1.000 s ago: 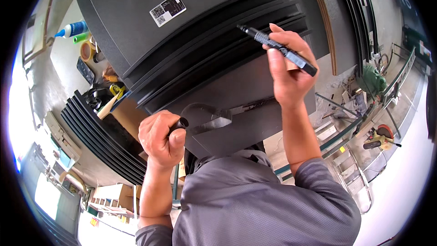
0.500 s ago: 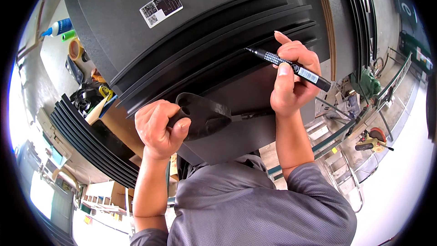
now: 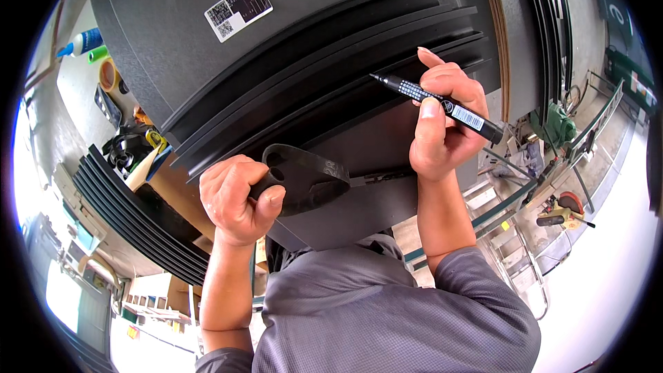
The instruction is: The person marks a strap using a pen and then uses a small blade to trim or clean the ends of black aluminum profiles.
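Note:
My right hand holds a black marker between thumb and fingers. Its bare tip points left, above the black grooved strips that lie across a dark panel. My left hand is closed around a dark round piece with a hollow end; I cannot tell whether it is a cap or a rolled end. Beside that fist, a black flexible strip curls into a loop with pale marks on it. How the loop joins what the fist holds is hidden.
A white label sticks to the panel. At left are a blue-and-white bottle, a tape roll, a tape measure and a stack of dark strips. A green metal frame and a power tool are at right.
My left hand has shifted slightly left and turned, so the looped strip's pale marks show more clearly. The marker stays in my right hand, nearly in place.

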Demonstrator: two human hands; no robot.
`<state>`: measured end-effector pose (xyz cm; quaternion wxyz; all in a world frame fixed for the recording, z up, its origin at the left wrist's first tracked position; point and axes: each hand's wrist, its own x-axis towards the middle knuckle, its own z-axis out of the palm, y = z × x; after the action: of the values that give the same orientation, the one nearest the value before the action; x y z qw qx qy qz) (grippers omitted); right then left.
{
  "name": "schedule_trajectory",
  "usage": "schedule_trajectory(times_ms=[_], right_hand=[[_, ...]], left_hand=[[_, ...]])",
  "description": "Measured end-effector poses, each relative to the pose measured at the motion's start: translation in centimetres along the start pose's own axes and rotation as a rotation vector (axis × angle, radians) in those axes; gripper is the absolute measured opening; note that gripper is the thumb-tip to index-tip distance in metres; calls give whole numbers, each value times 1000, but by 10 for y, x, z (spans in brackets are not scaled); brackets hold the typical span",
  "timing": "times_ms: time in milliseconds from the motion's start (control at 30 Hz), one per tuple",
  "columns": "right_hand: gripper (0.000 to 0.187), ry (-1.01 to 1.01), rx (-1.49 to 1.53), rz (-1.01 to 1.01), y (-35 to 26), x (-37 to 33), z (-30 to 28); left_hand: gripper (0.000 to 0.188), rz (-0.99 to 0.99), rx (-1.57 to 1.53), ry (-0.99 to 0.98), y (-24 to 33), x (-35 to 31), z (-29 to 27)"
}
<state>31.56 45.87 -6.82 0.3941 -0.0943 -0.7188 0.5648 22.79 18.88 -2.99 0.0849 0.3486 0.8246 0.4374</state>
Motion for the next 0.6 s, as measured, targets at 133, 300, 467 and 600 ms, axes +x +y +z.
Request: schedule_trajectory(times_ms=[133,300,467,600], right_hand=[[19,21,54,8,2,0,0],[18,19,30,8,2,-1,1],[17,11,7,0,3,-2,0],[17,2,-1,-2,2,-1,0]], left_hand=[[53,-14,-1,4,0,-1,0],[54,-13,-4,12,0,0,1],[52,-11,6,21,-1,-2,1],[51,0,18,25,-2,-3,2]])
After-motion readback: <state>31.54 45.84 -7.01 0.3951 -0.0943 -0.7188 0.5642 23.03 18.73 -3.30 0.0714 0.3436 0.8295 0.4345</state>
